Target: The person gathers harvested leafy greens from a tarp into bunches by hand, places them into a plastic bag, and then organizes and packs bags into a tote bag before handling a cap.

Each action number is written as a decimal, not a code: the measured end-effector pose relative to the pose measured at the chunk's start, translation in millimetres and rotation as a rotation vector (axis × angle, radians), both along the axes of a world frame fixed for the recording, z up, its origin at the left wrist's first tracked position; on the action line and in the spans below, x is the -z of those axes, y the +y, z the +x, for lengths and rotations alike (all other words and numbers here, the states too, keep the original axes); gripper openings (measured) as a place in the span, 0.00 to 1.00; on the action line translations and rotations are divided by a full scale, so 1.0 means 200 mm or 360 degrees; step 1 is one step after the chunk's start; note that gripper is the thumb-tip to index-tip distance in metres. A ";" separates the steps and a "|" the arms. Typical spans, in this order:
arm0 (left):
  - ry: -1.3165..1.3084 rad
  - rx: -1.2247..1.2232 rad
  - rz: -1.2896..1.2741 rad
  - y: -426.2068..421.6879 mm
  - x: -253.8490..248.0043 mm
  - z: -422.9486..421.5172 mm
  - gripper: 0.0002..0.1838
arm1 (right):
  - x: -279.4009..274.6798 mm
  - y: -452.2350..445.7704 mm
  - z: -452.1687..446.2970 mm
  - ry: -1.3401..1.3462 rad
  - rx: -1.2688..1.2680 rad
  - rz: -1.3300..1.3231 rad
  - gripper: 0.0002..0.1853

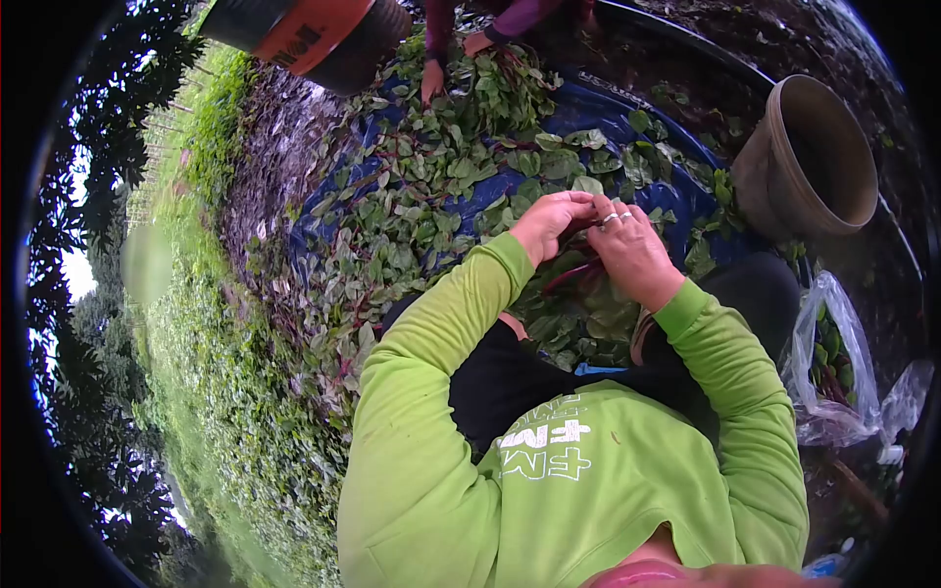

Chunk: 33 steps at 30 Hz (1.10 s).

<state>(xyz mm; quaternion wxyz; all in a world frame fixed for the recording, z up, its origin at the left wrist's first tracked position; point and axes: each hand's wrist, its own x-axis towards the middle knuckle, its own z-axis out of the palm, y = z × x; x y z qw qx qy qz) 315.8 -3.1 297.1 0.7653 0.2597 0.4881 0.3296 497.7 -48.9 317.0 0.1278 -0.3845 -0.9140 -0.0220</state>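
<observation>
The left hand (557, 223) and the right hand (632, 247) meet in front of the operator's torso, fingertips close together. The left grip is pinched between thumb and fingers on a dark red-stemmed sprig (571, 277). The right grip is curled over the same sprig, with two rings (616, 219) visible on its fingers; the exact contact points are partly hidden. The sprig is located between and below the hands, above the loose leaves (578, 328) that lie between the operator's legs.

Both forearms are covered by the sleeves of a green sweatshirt (627, 461). Beyond the hands, a blue tarp (470, 208) carries a spread of leafy cuttings (368, 257), green with some reddish stems. The cuttings extend past the tarp's left edge.

At the far side of the tarp, a co-worker's two hands (432, 80) rest at a heap of leaves (505, 93); purple sleeves (529, 18) are visible above them. A dark barrel (368, 49) with an orange band is positioned at the far left. A brown bucket (760, 186) stands at the right, its mouth in view. Nearer on the right, a clear plastic bag (848, 312) contains leaves and stems.
</observation>
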 end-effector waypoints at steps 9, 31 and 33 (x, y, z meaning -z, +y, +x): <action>0.0492 -0.0322 0.0774 0.00 0.07 0.14 0.26 | -0.02 0.01 -0.07 -0.0155 0.0249 0.0005 0.14; -0.0782 0.0527 0.0280 -0.22 -0.52 1.14 0.20 | -1.12 -0.61 1.85 0.1921 0.0849 -0.0514 0.26; -0.0316 0.0833 0.0522 -0.37 -0.37 1.35 0.19 | -1.08 -0.72 1.93 0.2059 0.0700 -0.0472 0.29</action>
